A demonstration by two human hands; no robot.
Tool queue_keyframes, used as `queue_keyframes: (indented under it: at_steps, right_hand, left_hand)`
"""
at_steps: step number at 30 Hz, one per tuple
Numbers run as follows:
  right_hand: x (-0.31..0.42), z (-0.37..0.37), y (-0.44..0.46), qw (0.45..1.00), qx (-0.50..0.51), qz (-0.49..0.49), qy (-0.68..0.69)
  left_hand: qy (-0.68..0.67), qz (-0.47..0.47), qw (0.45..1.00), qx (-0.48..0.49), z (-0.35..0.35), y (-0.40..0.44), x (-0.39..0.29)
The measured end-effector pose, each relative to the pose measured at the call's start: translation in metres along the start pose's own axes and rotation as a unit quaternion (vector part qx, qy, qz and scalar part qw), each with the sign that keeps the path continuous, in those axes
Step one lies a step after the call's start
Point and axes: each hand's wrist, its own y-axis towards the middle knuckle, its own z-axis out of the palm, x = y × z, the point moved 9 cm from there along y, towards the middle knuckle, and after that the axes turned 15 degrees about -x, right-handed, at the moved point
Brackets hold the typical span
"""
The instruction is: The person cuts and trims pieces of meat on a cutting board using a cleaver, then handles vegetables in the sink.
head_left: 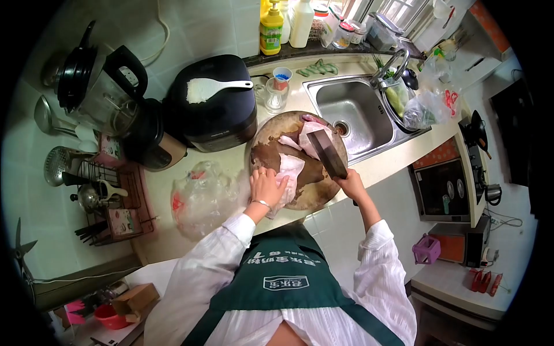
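Observation:
A round wooden chopping board (266, 151) lies on the counter with pale raw poultry on it. My left hand (266, 187) grips the near poultry piece (289, 173) at the board's left front, thumb across its skin. In my right hand (351, 185) is a cleaver (328, 153), held by its handle. Its broad dark blade reaches up and left over the larger poultry piece (307, 135) at the back of the board. Whether the blade touches the meat, I cannot tell. A bracelet circles my left wrist.
Right behind the board is a steel sink (352, 118) with a tap (395, 66). A crumpled plastic bag (208, 196) lies to the left. Beyond it stand a black rice cooker (225, 124) with a rice paddle (216, 88) on top, a blender (150, 132) and a glass mug (276, 98).

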Motion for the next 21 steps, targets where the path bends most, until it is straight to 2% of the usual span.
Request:
queue_keyframes:
  at_steps: [4, 6, 7, 9, 10, 11, 12, 13, 14, 16, 18, 21]
  right_hand:
    - [-0.001, 0.005, -0.012, 1.0, 0.0, 0.007, 0.008]
    - [0.016, 0.001, -0.013, 0.999, -0.033, -0.026, -0.031]
    - [0.023, 0.004, -0.011, 0.996, -0.033, -0.053, -0.061]
    - [0.045, 0.012, -0.007, 0.985, -0.04, -0.134, -0.1]
    - [0.056, 0.019, -0.007, 0.979, -0.036, -0.168, -0.113]
    - [0.071, 0.028, -0.009, 0.968, -0.032, -0.212, -0.132]
    - [0.08, 0.034, -0.009, 0.967, -0.029, -0.215, -0.132]
    - [0.088, 0.046, -0.011, 0.957, -0.001, -0.232, -0.172]
    - [0.091, 0.056, -0.013, 0.945, 0.026, -0.248, -0.212]
    - [0.097, 0.065, -0.022, 0.938, 0.042, -0.275, -0.207]
    - [0.104, 0.069, -0.031, 0.915, 0.034, -0.315, -0.249]
    - [0.095, 0.078, -0.034, 0.911, 0.01, -0.321, -0.258]
  left_hand:
    - [0.055, 0.036, 0.997, 0.036, 0.005, 0.004, -0.017]
    - [-0.004, 0.032, 0.999, 0.043, 0.007, 0.004, -0.024]
    - [-0.003, 0.03, 0.999, 0.041, 0.008, 0.002, -0.024]
    - [-0.083, 0.108, 0.99, -0.02, -0.002, -0.011, -0.043]
    - [-0.083, 0.103, 0.991, -0.021, -0.002, -0.016, -0.045]
    - [-0.052, 0.133, 0.99, 0.002, 0.003, -0.023, -0.051]
    - [-0.02, 0.163, 0.986, 0.026, 0.008, -0.031, -0.057]
    - [0.012, 0.182, 0.983, 0.009, 0.009, -0.036, -0.059]
    - [0.013, 0.181, 0.983, 0.009, 0.011, -0.039, -0.059]
    - [0.022, 0.188, 0.982, -0.01, 0.012, -0.045, -0.057]
    - [0.028, 0.185, 0.982, -0.003, 0.016, -0.049, -0.054]
    - [0.026, 0.166, 0.986, 0.021, 0.022, -0.05, -0.052]
